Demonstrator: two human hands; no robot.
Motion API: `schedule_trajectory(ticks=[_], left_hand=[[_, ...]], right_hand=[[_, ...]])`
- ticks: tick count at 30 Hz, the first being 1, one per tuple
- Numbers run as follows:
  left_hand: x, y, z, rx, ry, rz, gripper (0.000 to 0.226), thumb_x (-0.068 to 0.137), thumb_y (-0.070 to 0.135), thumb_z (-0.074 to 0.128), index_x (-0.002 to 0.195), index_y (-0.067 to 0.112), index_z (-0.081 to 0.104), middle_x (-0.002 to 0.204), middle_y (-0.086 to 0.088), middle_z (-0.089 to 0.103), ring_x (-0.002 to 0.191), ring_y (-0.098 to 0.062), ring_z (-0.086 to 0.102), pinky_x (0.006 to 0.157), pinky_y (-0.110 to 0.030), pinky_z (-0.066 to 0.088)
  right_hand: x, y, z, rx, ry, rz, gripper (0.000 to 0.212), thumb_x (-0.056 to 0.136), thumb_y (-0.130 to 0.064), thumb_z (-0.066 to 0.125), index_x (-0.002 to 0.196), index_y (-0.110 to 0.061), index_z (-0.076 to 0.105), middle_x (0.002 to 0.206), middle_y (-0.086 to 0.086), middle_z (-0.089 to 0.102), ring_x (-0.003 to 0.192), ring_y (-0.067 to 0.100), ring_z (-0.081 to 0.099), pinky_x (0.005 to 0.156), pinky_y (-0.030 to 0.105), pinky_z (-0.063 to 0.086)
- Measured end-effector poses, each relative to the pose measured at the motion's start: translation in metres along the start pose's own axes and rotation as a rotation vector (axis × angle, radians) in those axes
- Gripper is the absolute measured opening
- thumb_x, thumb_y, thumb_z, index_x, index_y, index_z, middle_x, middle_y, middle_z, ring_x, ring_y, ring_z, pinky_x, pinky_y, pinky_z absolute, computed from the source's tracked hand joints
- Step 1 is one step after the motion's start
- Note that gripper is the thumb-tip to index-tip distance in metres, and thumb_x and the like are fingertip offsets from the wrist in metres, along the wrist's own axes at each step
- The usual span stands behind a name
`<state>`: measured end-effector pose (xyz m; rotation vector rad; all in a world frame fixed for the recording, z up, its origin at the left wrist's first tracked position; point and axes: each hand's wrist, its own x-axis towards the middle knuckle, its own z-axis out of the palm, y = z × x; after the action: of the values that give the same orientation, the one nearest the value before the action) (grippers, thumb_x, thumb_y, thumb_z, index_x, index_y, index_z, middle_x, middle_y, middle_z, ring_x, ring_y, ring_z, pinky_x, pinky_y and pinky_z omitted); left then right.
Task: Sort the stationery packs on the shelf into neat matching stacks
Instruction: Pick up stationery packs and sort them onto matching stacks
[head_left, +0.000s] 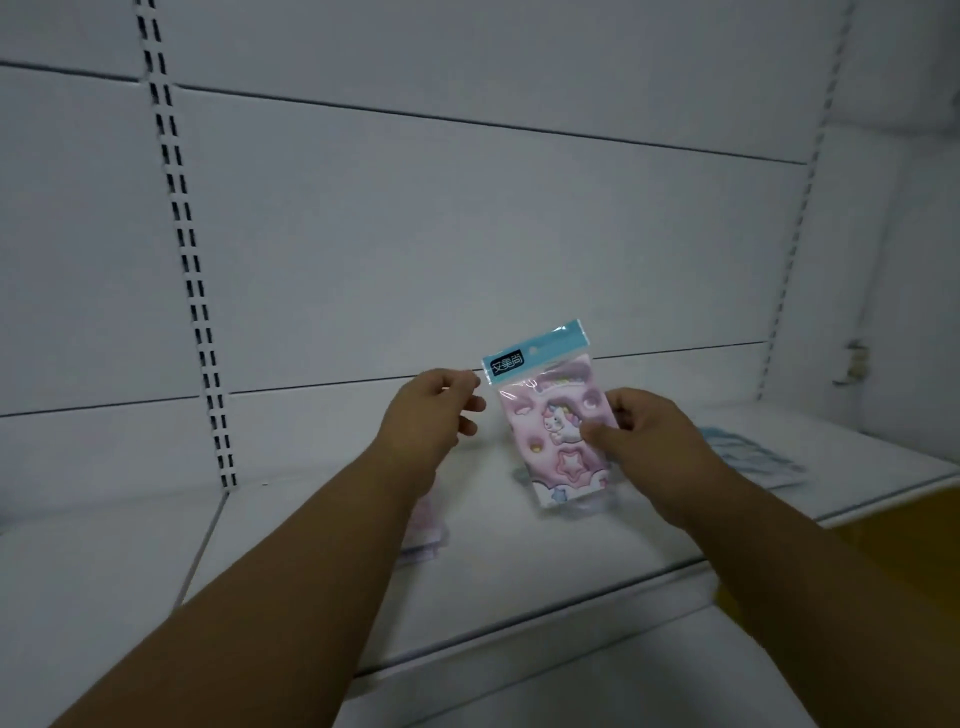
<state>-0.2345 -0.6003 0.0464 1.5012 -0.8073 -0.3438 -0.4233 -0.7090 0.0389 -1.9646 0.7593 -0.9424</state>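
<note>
A pink unicorn stationery pack (550, 415) with a light blue header card stands upright above the white shelf (519, 551). My right hand (644, 431) grips its right edge, thumb across the front. My left hand (436, 410) hovers just left of the header, fingers loosely curled and holding nothing. A pink pack (423, 530) lies flat on the shelf, mostly hidden under my left forearm. A blue pack stack (748, 452) lies flat at the right end of the shelf.
White back panels rise behind the shelf, with a slotted upright (202, 322) on the left and another (789, 249) on the right. A lower shelf edge (571, 654) runs in front. Yellow floor (893, 525) shows at the right.
</note>
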Motion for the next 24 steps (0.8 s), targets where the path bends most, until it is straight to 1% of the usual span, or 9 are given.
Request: schedule_trajectory(ticks=[3, 5, 6, 9, 11, 16, 19, 21, 24], left_hand=[[0.006, 0.002, 0.047, -0.054, -0.085, -0.007, 0.011, 0.091, 0.028, 0.062, 0.093, 0.021, 0.069, 0.084, 0.0, 0.074, 0.062, -0.015, 0.062, 0.055, -0.028, 0.049], [0.011, 0.005, 0.084, -0.088, -0.117, -0.023, 0.007, 0.089, 0.025, 0.065, 0.087, 0.022, 0.07, 0.079, 0.001, 0.074, 0.059, -0.013, 0.061, 0.054, -0.028, 0.051], [0.013, 0.007, 0.102, -0.099, -0.131, -0.025, 0.006, 0.088, 0.023, 0.066, 0.085, 0.022, 0.071, 0.078, 0.001, 0.074, 0.057, -0.012, 0.061, 0.054, -0.027, 0.051], [0.022, 0.013, 0.159, -0.126, -0.186, 0.012, 0.007, 0.086, 0.017, 0.066, 0.082, 0.019, 0.072, 0.071, 0.003, 0.074, 0.049, -0.008, 0.06, 0.049, -0.024, 0.048], [0.028, 0.016, 0.196, -0.142, -0.204, 0.004, 0.006, 0.085, 0.015, 0.066, 0.083, 0.017, 0.071, 0.071, 0.002, 0.074, 0.047, -0.008, 0.06, 0.052, -0.028, 0.048], [0.055, 0.02, 0.275, -0.016, -0.127, 0.004, 0.008, 0.085, 0.015, 0.068, 0.08, 0.009, 0.069, 0.074, 0.0, 0.074, 0.047, -0.01, 0.059, 0.051, -0.025, 0.046], [0.075, 0.012, 0.304, 0.161, -0.068, -0.026, 0.009, 0.083, 0.016, 0.072, 0.082, 0.008, 0.07, 0.082, -0.007, 0.074, 0.052, -0.013, 0.064, 0.045, -0.022, 0.046], [0.086, 0.001, 0.315, 0.335, -0.04, -0.032, 0.012, 0.08, 0.016, 0.074, 0.084, 0.004, 0.071, 0.086, -0.011, 0.074, 0.064, -0.02, 0.07, 0.057, -0.031, 0.058], [0.099, -0.019, 0.322, 0.639, -0.061, -0.05, 0.02, 0.078, 0.016, 0.074, 0.092, 0.002, 0.072, 0.091, -0.013, 0.073, 0.081, -0.027, 0.071, 0.077, -0.038, 0.06]], right_hand=[[-0.003, 0.014, -0.044, -0.052, 0.033, 0.022, 0.008, 0.09, -0.026, 0.064, 0.095, -0.021, 0.067, 0.089, 0.0, 0.075, 0.072, 0.012, 0.074, 0.062, 0.031, 0.062], [-0.002, 0.026, -0.077, -0.091, 0.051, 0.038, 0.01, 0.089, -0.027, 0.065, 0.096, -0.02, 0.067, 0.09, 0.0, 0.075, 0.072, 0.012, 0.074, 0.06, 0.029, 0.061], [-0.001, 0.032, -0.093, -0.108, 0.063, 0.049, 0.01, 0.089, -0.028, 0.065, 0.095, -0.021, 0.066, 0.09, 0.0, 0.075, 0.072, 0.012, 0.074, 0.06, 0.028, 0.061], [0.009, 0.054, -0.139, -0.147, 0.131, 0.035, 0.004, 0.088, -0.021, 0.067, 0.089, -0.018, 0.067, 0.087, 0.007, 0.074, 0.073, 0.02, 0.074, 0.067, 0.04, 0.062], [0.02, 0.069, -0.166, -0.174, 0.141, 0.039, 0.002, 0.087, -0.019, 0.067, 0.087, -0.017, 0.067, 0.084, 0.008, 0.074, 0.071, 0.02, 0.074, 0.067, 0.041, 0.062], [0.058, 0.111, -0.215, -0.246, 0.105, 0.092, 0.008, 0.085, -0.021, 0.067, 0.081, -0.015, 0.07, 0.077, 0.007, 0.073, 0.061, 0.011, 0.07, 0.057, 0.028, 0.058], [0.083, 0.132, -0.226, -0.315, 0.116, 0.156, 0.021, 0.081, -0.027, 0.072, 0.074, -0.008, 0.069, 0.077, 0.015, 0.072, 0.066, 0.019, 0.072, 0.062, 0.035, 0.059], [0.097, 0.145, -0.224, -0.384, 0.096, 0.183, 0.031, 0.078, -0.031, 0.075, 0.067, -0.004, 0.065, 0.073, 0.019, 0.07, 0.07, 0.027, 0.071, 0.06, 0.037, 0.057], [0.111, 0.166, -0.215, -0.462, 0.025, 0.213, 0.038, 0.074, -0.035, 0.078, 0.056, -0.014, 0.052, 0.05, 0.003, 0.053, 0.046, 0.013, 0.061, 0.04, 0.02, 0.039]])
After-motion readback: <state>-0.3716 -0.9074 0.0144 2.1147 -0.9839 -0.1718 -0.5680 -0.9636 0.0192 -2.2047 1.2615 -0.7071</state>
